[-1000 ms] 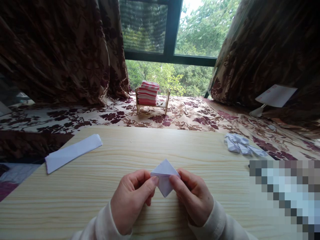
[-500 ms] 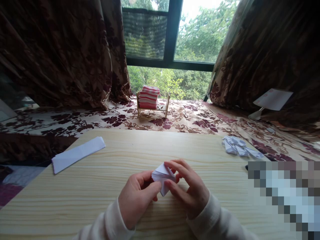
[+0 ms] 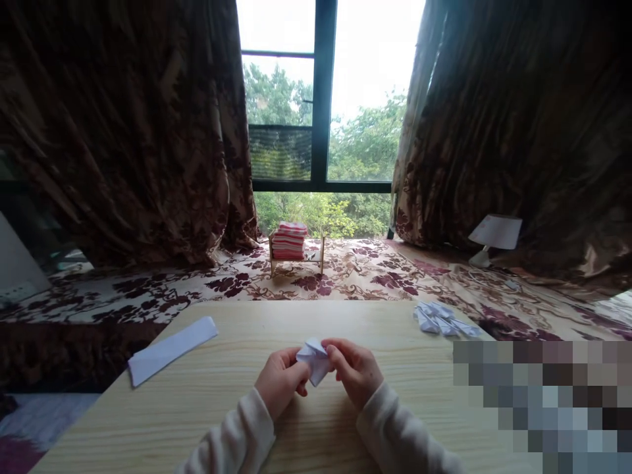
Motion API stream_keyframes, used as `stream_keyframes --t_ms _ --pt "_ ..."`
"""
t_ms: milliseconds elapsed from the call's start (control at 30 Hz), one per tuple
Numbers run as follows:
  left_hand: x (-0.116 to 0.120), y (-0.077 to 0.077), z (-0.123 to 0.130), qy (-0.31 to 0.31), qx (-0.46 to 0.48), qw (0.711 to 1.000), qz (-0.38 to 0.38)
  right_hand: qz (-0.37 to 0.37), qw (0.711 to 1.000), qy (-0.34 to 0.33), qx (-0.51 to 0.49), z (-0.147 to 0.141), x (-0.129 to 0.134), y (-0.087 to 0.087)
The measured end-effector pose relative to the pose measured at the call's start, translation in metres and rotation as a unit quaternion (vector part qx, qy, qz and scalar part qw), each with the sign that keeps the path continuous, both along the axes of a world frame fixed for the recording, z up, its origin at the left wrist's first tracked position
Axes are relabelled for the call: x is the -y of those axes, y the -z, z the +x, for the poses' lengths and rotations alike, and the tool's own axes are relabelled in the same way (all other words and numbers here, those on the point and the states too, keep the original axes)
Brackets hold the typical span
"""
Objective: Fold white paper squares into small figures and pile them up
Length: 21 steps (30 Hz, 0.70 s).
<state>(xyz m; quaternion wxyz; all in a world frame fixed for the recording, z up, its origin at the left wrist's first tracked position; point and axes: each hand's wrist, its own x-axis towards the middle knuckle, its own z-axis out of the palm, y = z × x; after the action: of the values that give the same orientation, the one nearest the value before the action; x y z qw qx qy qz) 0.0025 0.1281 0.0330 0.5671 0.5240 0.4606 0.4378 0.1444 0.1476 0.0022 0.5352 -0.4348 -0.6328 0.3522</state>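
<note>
A small folded white paper (image 3: 315, 363) is held between both hands above the light wooden table. My left hand (image 3: 282, 383) pinches its left side, thumb on top. My right hand (image 3: 354, 370) grips its right corner between thumb and fingers. At the table's left edge lies a stack of long white paper strips (image 3: 172, 350). A pile of folded white paper pieces (image 3: 442, 318) sits near the back right corner of the table.
Beyond the wooden table (image 3: 247, 421), a small rack (image 3: 296, 262) with folded red-and-white cloths (image 3: 289, 241) stands on a floral cloth. A white lamp (image 3: 496, 232) is at the back right. Curtains flank the window. A pixelated patch covers the lower right.
The view has tilted up, so the scene sits lower in the picture. The fingers of my right hand have closed in on the paper's right corner.
</note>
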Motion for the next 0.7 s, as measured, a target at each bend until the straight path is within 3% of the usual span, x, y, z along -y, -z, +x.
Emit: stream_keyframes --t_ms 300,400,500,700 --pt "-0.023 -0.006 -0.001 -0.067 -0.036 0.992 0.103 0.035 0.998 -0.013 0.046 0.0 -0.013 -0.015" --pt "-0.023 -0.004 -0.004 -0.049 -0.039 0.99 0.127 0.069 0.992 -0.032 0.096 0.002 -0.013 -0.018" --pt "-0.02 0.001 -0.006 -0.016 -0.036 0.993 0.115 0.097 0.985 -0.05 0.132 0.004 -0.013 -0.017" --pt "-0.025 0.007 -0.002 -0.012 0.001 0.997 0.08 0.116 0.976 -0.049 0.177 0.009 -0.018 -0.004"
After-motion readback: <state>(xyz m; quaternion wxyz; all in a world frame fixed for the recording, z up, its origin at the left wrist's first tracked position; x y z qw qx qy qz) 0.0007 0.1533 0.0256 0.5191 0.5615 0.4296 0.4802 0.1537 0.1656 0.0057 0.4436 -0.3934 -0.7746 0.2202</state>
